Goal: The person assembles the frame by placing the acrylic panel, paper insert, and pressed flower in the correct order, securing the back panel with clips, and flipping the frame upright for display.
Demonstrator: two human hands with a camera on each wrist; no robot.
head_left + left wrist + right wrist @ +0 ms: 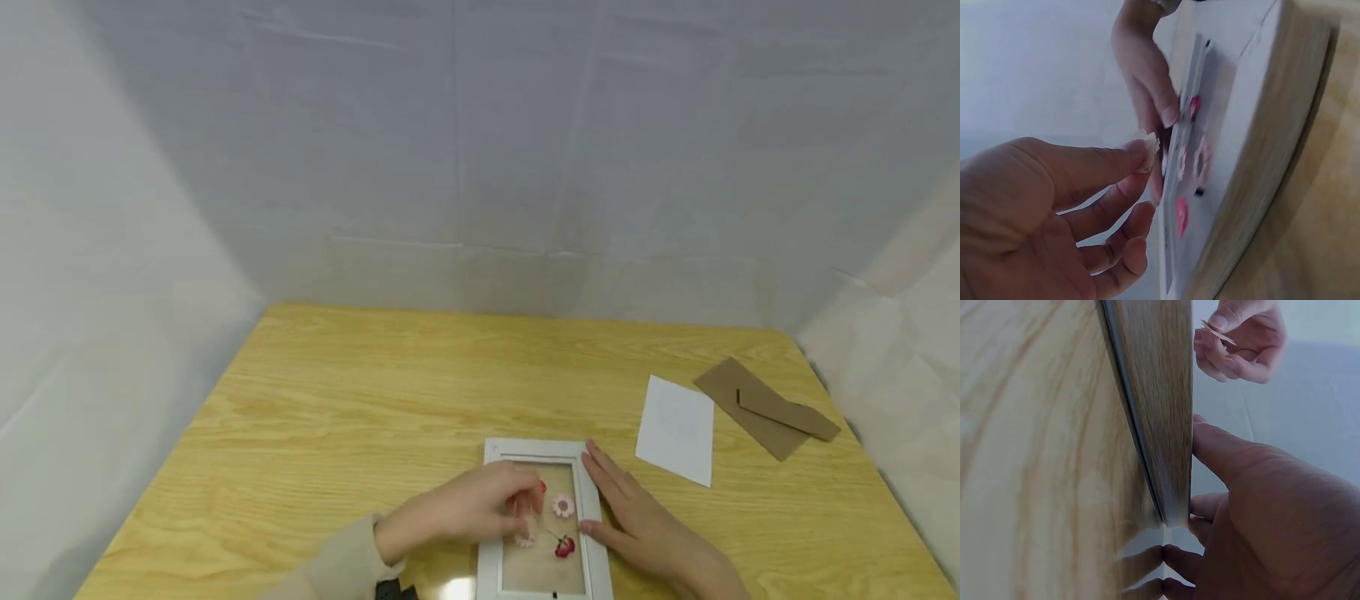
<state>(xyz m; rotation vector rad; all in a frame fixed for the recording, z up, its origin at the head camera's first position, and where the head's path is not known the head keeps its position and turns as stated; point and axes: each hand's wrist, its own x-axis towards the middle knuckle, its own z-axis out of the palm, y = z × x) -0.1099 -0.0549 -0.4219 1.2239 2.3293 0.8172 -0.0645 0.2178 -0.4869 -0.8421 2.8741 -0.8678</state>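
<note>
My left hand (pixel 491 504) is above the left half of a white picture frame (pixel 594 500). Between its thumb and forefinger it pinches a small pale dried flower (pixel 1149 150), seen edge-on as thin petals in the right wrist view. Inside the frame lie a pink daisy-like flower (pixel 562 505), a dark red flower (pixel 565 547) with a stem, and another pale pink flower (pixel 525 539). A bit of red shows past the left fingers. My right hand (pixel 645 525) rests along the frame's right side, fingers extended, thumb at the edge.
Right of the frame lies a white sheet of paper (pixel 675 429). Beyond it is a brown backing board (pixel 750 404) with a stand leg across it. The wooden table (pixel 360 392) is bordered by hanging white sheets (pixel 450 167) at the back and sides.
</note>
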